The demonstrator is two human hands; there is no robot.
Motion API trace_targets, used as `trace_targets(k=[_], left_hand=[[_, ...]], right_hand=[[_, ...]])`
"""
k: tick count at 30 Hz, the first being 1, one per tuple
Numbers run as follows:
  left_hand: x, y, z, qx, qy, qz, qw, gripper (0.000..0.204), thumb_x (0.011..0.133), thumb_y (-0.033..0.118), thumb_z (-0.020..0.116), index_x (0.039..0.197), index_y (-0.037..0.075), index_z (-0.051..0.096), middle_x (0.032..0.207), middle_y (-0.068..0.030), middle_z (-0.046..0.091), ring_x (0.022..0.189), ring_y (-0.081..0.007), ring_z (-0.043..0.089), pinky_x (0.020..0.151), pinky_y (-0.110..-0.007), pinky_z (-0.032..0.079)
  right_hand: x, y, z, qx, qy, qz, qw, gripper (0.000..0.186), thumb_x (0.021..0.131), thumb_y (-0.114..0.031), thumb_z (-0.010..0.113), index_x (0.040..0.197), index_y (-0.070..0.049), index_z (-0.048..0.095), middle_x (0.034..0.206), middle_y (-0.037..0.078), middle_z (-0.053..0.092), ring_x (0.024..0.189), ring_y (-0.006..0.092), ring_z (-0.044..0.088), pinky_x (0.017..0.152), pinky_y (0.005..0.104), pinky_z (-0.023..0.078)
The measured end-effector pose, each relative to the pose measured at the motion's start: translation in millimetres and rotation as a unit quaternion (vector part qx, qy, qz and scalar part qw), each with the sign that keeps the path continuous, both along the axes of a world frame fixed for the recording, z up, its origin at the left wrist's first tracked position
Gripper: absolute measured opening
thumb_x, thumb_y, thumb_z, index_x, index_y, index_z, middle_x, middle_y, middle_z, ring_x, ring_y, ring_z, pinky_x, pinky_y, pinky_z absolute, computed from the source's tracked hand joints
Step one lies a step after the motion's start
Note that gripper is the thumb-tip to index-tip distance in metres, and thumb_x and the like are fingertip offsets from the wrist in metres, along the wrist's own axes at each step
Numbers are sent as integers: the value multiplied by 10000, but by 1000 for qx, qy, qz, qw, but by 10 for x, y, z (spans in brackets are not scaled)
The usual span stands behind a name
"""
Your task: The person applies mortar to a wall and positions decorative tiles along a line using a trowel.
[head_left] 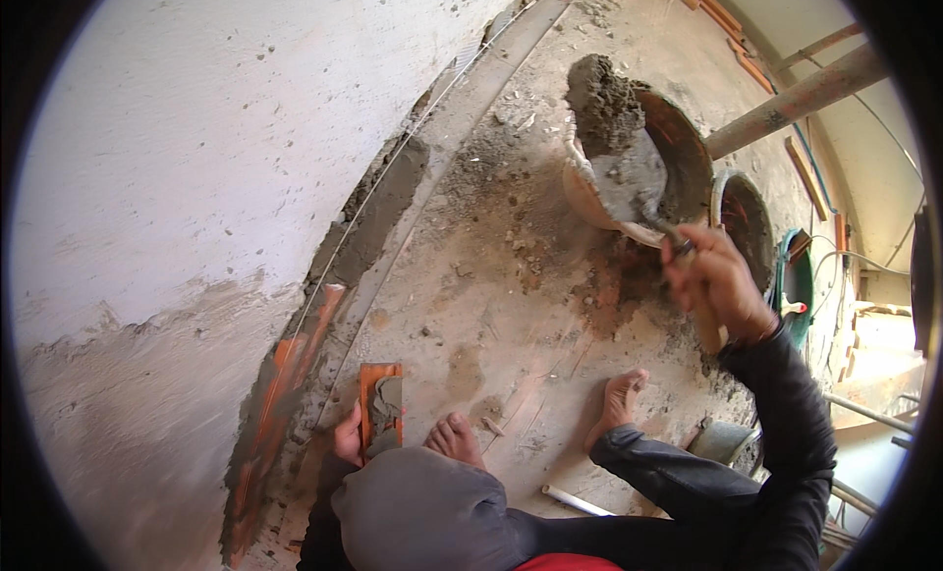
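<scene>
My right hand (722,281) is closed round the wooden handle of a trowel (634,178). Grey wet mortar (601,95) is heaped on the trowel's blade, which is over the mouth of a round tub (693,129) and hides part of its inside. My left hand (349,436), low beside my knee, grips a narrow orange-red brick tile (368,380) by its edge. A patch of mortar (389,399) is spread on the tile's face. Some of the left fingers are hidden behind the tile.
Along the white wall (177,178) run a string line (403,144), a mortar strip (383,208) and reddish tiles (290,375). A second bucket (725,193), a green tub (796,306) and a metal pole (805,105) stand right. A white pipe (575,500) lies near my feet.
</scene>
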State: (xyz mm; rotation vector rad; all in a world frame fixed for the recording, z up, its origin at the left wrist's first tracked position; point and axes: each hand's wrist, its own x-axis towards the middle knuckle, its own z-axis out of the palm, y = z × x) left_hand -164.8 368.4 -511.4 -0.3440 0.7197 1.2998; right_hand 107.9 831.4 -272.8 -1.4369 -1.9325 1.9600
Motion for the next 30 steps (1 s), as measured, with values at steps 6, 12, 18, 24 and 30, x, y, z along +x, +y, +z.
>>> trace_targets(k=[6,12,18,24,30], left_hand=[[63,-297,-97,-25,57,33,998,621,1037,491,275,1422,19,397,1294,-205,560,1054,-305,611,887,-456,520],[77,-665,59,-60,63,38,995,616,1037,500,252,1412,34,399,1285,-195,555,1053,-320,603,878,-468,519],[199,-1035,225,-109,103,60,987,529,1035,468,288,1332,64,457,1216,-157,587,1010,-301,616,845,-453,518],[66,-1101,349,-161,224,22,961,448,1033,436,323,1252,94,515,1147,-119,619,966,-281,628,813,-438,518],[851,-572,-213,-283,724,-285,561,378,1031,404,359,1171,125,573,1078,-81,650,923,-262,641,781,-423,518]], right_hand=[[-629,-1081,-758,-253,241,-55,935,240,802,-1,591,1036,-10,541,811,48,574,591,140,592,588,299,545],[-1150,-1995,-1187,-233,317,-262,881,283,885,-20,591,1132,-45,455,872,54,571,652,140,587,562,301,533],[-2148,-2424,-1436,-128,270,-514,804,289,895,-21,610,1097,-98,418,878,52,546,663,128,567,548,294,501],[-2785,-2299,-1693,-209,225,-223,925,261,862,-90,593,1072,-48,444,815,74,541,614,195,535,571,393,455],[-1815,-2162,-1253,-253,188,-367,875,191,874,-51,569,989,-96,423,782,53,555,569,138,553,439,297,463]])
